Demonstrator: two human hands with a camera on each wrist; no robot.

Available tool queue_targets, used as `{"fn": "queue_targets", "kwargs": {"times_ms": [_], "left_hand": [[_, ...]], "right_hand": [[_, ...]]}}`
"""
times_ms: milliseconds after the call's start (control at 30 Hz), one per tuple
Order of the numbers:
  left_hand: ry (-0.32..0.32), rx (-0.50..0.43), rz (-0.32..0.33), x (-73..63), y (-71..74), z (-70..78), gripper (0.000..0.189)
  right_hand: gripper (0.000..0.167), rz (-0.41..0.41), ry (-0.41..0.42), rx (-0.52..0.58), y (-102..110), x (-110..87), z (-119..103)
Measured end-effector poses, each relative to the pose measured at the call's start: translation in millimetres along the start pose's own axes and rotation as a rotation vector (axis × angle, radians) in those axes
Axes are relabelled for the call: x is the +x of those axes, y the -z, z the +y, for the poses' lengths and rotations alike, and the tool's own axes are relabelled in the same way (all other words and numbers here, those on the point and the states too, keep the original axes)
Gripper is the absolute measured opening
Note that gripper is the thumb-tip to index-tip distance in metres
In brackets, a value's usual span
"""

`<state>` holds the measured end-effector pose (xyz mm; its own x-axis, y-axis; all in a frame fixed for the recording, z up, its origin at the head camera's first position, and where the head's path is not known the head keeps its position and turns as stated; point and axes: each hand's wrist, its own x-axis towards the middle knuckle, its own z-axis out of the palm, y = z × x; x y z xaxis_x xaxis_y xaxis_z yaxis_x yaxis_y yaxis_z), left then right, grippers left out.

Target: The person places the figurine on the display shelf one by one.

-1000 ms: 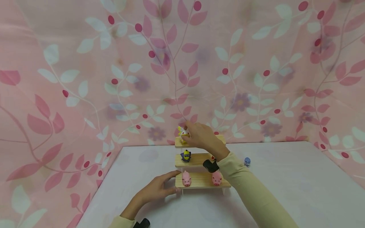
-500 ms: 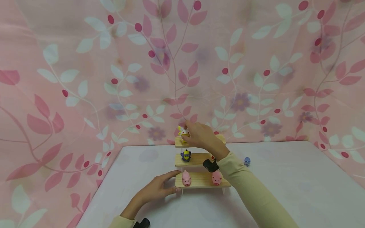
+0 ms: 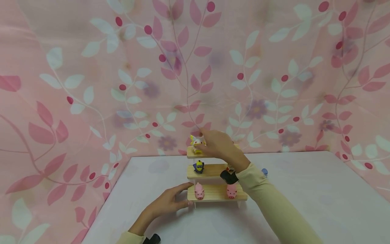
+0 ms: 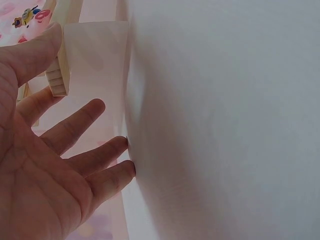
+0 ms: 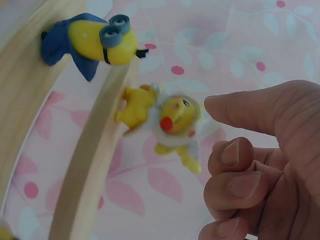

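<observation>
My left hand pinches the left end of the bottom plank of a three-tier wooden display stand, thumb on one side and index finger on the other. In the left wrist view its other fingers spread past the clear side panel. On the top tier, at the left, stands a yellow figurine in a white costume. Beside it is my right hand; the right wrist view shows a gap between the figurine and its thumb and loosely bent fingers. A minion figurine in a blue cape stands on the middle tier.
Two pink pig figurines, one left and one right, sit on the bottom tier. My right wrist partly covers another figurine on the middle tier. A small blue figurine stands on the white table. Behind hangs a floral cloth.
My right hand has shifted slightly to the right, away from the yellow and white figurine, which stays on the top tier. The left hand keeps its place on the stand.
</observation>
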<state>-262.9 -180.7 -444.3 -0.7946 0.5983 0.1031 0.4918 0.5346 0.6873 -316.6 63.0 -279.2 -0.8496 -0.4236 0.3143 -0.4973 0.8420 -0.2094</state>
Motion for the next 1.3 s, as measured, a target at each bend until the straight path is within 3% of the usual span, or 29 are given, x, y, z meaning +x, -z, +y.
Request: {"fn": "queue_targets", "kwargs": {"times_ms": [467, 667, 1300], "left_hand": [[-0.006, -0.028, 0.000, 0.1, -1.3, -1.7, 0.061], [-0.016, -0.020, 0.007, 0.0, -1.2, -1.5, 0.062], [0.007, -0.019, 0.009, -0.1, -1.4, -0.6, 0.062]], "right_hand": [[0.039, 0.054, 0.050, -0.001, 26.1, -42.0, 14.4], [0.036, 0.107, 0.094, -0.023, 27.5, -60.1, 19.5], [0.035, 0.172, 0.103, -0.051, 23.0, -105.3, 42.9]]}}
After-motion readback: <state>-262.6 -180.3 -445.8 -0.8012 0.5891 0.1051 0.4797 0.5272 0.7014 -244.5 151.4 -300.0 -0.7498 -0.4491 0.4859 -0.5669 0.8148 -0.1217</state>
